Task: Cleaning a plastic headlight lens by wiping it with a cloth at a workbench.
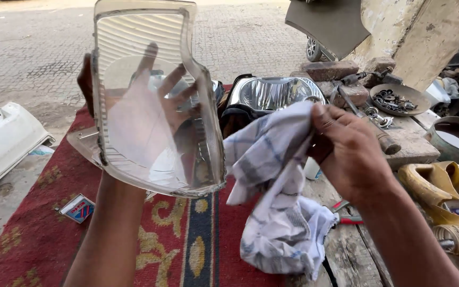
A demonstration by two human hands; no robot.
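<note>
Rug (pixel 43 234) (red, patterned) on paving (pixel 38 58)

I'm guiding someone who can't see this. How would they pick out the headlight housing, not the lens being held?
Start at the red patterned rug on the ground and follow it to its far end. There, beyond the clear lens cover raised in the left hand, sits the headlight housing. Its ribbed chrome reflector in a black frame sets it apart from the transparent lens and the checked cloth.
</note>
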